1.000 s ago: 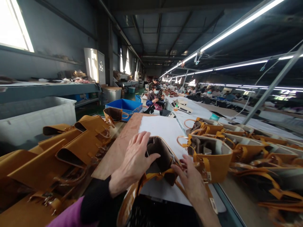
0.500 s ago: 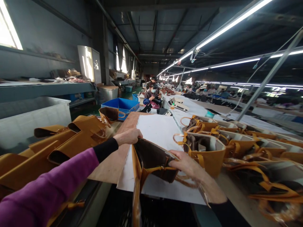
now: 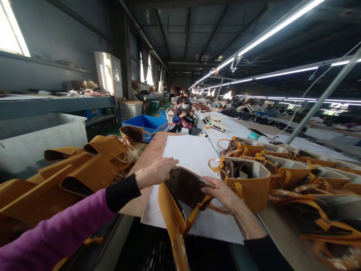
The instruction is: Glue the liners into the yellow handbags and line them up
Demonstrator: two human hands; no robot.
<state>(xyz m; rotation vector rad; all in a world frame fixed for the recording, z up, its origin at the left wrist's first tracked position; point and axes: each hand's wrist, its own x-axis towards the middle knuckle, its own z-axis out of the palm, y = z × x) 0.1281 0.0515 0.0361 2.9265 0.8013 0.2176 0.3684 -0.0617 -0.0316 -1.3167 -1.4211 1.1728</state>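
Observation:
A tan handbag point(image 3: 180, 195) with a dark brown lining lies on its side over the near edge of the white sheet point(image 3: 188, 154), mouth facing away from me. My left hand point(image 3: 156, 172) grips the left rim of its mouth, fingers closed over the edge. My right hand point(image 3: 222, 192) holds the right rim, fingers curled on the lining. A tan strap hangs down from the bag toward me.
Finished tan bags point(image 3: 248, 177) stand in a row on the right. Flat tan bags point(image 3: 84, 169) are piled on the left. A white bin point(image 3: 42, 139) and a blue crate point(image 3: 146, 123) sit further left. A seated person point(image 3: 183, 111) works far ahead.
The bag has turned slightly and its strap now hangs lower toward me. My left hand has shifted a little right along the rim; my right hand keeps its hold.

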